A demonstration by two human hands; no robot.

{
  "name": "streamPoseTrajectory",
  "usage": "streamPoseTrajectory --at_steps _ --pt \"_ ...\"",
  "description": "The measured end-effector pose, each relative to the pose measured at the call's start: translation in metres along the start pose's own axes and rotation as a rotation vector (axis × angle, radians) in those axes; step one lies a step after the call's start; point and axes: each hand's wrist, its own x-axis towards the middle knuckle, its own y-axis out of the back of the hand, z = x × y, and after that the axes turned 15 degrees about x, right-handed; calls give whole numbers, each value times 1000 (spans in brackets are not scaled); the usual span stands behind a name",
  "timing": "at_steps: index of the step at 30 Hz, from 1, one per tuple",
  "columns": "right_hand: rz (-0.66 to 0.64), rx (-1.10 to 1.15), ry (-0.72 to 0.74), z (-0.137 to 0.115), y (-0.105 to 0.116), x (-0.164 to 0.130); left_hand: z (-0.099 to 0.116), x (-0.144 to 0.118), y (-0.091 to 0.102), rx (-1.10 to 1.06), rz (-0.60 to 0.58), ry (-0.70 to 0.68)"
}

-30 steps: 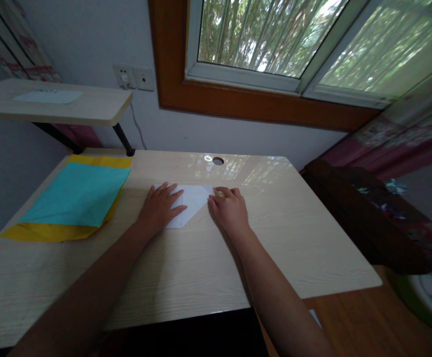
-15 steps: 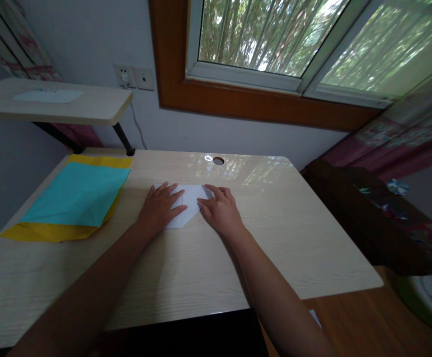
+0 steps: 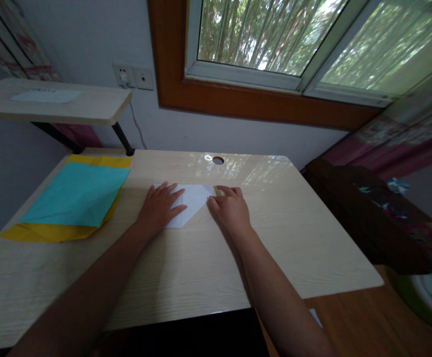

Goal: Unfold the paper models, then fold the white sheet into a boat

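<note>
**Item: folded white paper under two hands, light wood desk**

1. Desk [image 3: 186, 267]. Pale wood grain, glossy toward the far edge, where a round cable hole [image 3: 217, 160] sits. Both forearms cross the near edge; the elbows are cut off by the frame.

2. Left hand [image 3: 159, 207]. Flat, fingers spread, palm down on the left part of the white paper [image 3: 192, 201]. It grips nothing and only presses. Position unchanged from half a second ago.

3. Right hand [image 3: 230, 209]. Fingers loosely curled, tips touching the paper's right edge and slanted fold line. Half a second ago it lay further left, over the fold; a second ago it was about where it is now. Judged a back-and-forth stroke along the crease, so the fold appears to be in the pressing stage rather than newly started.

4. White paper. Lies flat at mid-desk between the hands, its lower right corner folded into a diagonal. How many layers it has, and what lies beneath the left palm, is hidden.

5. Teal sheet [image 3: 76, 194] on top of a yellow sheet [image 3: 52, 232], left side of the desk, well apart from the hands.

6. Raised shelf [image 3: 89, 111], far left, carrying a pale sheet too dim to identify.

7. Wall sockets [image 3: 134, 77] and window [image 3: 275, 39] beyond; foliage outside is blurred. Dark furniture at right is indistinct.
</note>
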Motion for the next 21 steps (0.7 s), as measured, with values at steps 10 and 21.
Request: streamPoseTrajectory --at_steps 10,21 --pt "21 -11 -22 2 -3 -1 1 -1 9 -55 30 -111" --pt "-2 -16 14 -10 -7 -3 2 3 1 -186 -13 -350"
